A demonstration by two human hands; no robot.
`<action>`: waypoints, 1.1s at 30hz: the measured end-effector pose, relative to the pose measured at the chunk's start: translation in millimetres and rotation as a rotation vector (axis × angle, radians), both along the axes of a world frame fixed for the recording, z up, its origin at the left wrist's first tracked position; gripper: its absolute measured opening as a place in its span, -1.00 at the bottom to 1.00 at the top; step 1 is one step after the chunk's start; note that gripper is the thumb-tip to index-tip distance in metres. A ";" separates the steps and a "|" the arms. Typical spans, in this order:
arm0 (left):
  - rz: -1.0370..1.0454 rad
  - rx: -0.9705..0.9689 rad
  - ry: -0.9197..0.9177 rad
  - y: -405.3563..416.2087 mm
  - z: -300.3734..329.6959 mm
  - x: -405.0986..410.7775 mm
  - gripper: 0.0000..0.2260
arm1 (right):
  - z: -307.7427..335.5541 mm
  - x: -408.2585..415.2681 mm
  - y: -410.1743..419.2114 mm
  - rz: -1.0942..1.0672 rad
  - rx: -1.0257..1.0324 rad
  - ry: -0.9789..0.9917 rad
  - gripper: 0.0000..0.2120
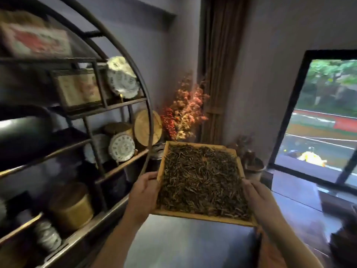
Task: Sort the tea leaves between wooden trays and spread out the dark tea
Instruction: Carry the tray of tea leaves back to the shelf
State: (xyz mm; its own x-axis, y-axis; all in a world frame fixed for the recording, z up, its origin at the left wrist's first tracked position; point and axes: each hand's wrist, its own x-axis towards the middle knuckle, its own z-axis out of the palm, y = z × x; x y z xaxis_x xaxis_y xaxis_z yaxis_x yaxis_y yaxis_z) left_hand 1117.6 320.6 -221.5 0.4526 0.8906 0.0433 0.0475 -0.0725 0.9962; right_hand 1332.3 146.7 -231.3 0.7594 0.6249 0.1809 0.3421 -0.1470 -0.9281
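Wooden tray [202, 217] of dark tea [202, 182] is being carried in the air at about chest level, ahead of the person, between the round shelf rack [123, 165] on the left and the window [328, 122] on the right. No table or second tray is showing under it; only a grey floor is lying below.

Tray is sitting nearly level, far edge tipping slightly up and away. Its long axis is running away from the person, near edge toward the body, far edge toward the dried flower arrangement [183, 113] in the corner.

Tea is covering the tray floor almost fully in a loose, fairly even layer; a thin bare strip of wood is showing along the near rim.

Left hand [143, 198] is gripping the left rail, thumb lying over the rim, fingers apparently curling underneath (hidden). Right hand [258, 200] is gripping the right rail the same way, thumb touching the edge of the leaves. Hands are lying opposite each other across the short axis, well apart, neither nearer the load.

Judgement: carrying step, sorting not yet begun. Any set-down is depending on both hands lowering together along the long axis; uneven tilt would be spilling leaves over the low rim.
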 end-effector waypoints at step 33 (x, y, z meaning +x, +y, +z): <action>1.400 -0.044 -0.050 31.6 -25.3 -379.1 -0.77 | -4.4 -375.1 370.4 1.316 -0.110 0.039 -0.71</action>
